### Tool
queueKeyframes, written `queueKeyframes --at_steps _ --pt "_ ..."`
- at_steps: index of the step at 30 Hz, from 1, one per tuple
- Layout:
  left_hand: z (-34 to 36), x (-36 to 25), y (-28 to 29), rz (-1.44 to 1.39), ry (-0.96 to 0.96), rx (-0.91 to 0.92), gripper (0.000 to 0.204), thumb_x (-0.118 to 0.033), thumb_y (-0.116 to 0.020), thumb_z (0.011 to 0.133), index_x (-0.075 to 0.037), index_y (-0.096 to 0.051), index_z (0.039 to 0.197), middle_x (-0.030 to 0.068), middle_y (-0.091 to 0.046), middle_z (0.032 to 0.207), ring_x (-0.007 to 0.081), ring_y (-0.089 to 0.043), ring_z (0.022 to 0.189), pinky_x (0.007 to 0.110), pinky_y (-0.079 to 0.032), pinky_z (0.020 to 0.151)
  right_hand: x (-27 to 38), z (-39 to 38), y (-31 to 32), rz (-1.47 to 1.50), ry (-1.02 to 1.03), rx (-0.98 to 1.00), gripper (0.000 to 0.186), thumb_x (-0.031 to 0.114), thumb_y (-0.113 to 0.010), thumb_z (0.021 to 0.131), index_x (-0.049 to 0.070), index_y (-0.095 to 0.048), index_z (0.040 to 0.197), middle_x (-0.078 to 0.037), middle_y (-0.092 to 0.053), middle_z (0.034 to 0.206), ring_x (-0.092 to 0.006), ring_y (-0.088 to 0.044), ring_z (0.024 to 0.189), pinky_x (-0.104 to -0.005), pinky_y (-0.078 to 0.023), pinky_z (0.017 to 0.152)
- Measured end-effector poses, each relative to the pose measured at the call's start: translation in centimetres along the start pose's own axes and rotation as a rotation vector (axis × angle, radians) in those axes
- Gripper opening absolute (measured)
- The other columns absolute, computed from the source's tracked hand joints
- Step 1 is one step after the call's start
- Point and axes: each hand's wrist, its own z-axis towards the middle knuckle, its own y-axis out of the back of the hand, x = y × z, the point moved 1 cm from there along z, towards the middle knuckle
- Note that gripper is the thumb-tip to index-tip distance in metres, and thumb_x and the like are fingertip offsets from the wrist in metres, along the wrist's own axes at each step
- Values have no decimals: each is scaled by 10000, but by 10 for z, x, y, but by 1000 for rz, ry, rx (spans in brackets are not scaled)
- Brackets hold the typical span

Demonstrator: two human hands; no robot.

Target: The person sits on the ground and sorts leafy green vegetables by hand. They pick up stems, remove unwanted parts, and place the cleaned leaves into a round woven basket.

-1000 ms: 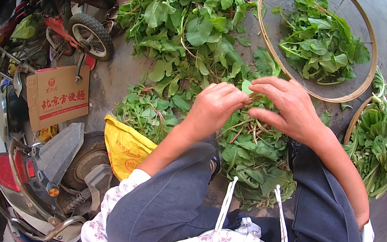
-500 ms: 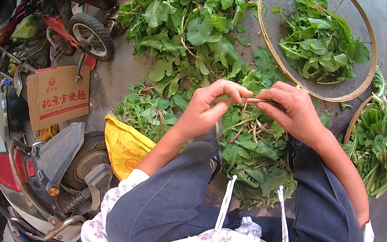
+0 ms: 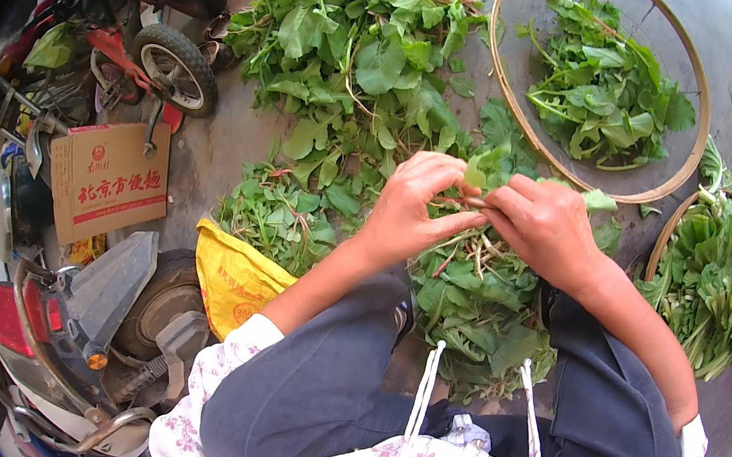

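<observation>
Above the greens between my feet, both hands come together around a leafy green stem (image 3: 478, 204). My right hand (image 3: 548, 229) is closed on it in a pinch, with a pale green leaf end sticking out past the knuckles. On the other side my left hand (image 3: 415, 206) has its thumb and fingertips curled about the stem's end, and a leaf stands up over the fingertips. Right below lies a heap of leafy greens (image 3: 480, 317) with thin pinkish roots. A larger pile of greens (image 3: 355, 47) spreads beyond my left hand.
A round wood-rimmed sieve (image 3: 543, 149) with leaves in it lies at the far right. Bundled greens (image 3: 722, 282) fill a basket on the right. Leftward are a yellow bag (image 3: 231, 279), a cardboard box (image 3: 113, 181), a small bicycle wheel (image 3: 175, 68) and a parked motorbike (image 3: 38, 331).
My hands have shifted slightly, and the left is turned with its thumb lower. Leaf pieces now show above the left fingertips and beyond the right knuckles, where a bare stem was stretched between them.
</observation>
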Motion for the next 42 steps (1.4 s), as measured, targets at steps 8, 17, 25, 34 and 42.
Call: queueKeyframes --at_steps 8,17,25,34,42 --pt "-5 0 1 -112 107 -19 182 -54 -709 836 -4 -684 1009 95 -690 948 198 -656 888 314 -523 801 -3 1 4 166 -149 33 154 209 -685 843 75 -609 850 -93 -607 742 -299 -623 644 -405 -471 553" --pt "-5 -5 -2 -300 238 50 158 -80 -686 883 9 -668 1012 82 -702 942 145 -666 890 290 -517 817 -1 4 9 341 -271 138 172 210 -712 834 59 -642 878 -104 -666 784 -292 -651 707 -387 -500 615" --pt "-9 5 0 -706 385 154 111 -72 -660 911 -21 -652 1009 39 -689 937 106 -652 886 253 -503 805 -5 6 13 725 -449 279 131 134 -737 848 28 -692 911 15 -613 679 -33 -466 559 -239 -352 474" --pt "-14 6 1 -1217 422 352 106 -105 -660 916 -39 -633 994 48 -680 940 133 -653 843 272 -511 730 -12 5 17 1327 -586 590 163 224 -671 920 65 -700 906 39 -646 742 -7 -470 602 -185 -348 522" --pt "-19 5 -16 -1428 412 499 95 -113 -657 920 -41 -608 957 58 -673 881 131 -643 793 251 -494 677 -18 -10 3 1603 -552 718 199 234 -684 903 35 -676 919 -4 -653 786 -42 -529 637 -195 -404 579"
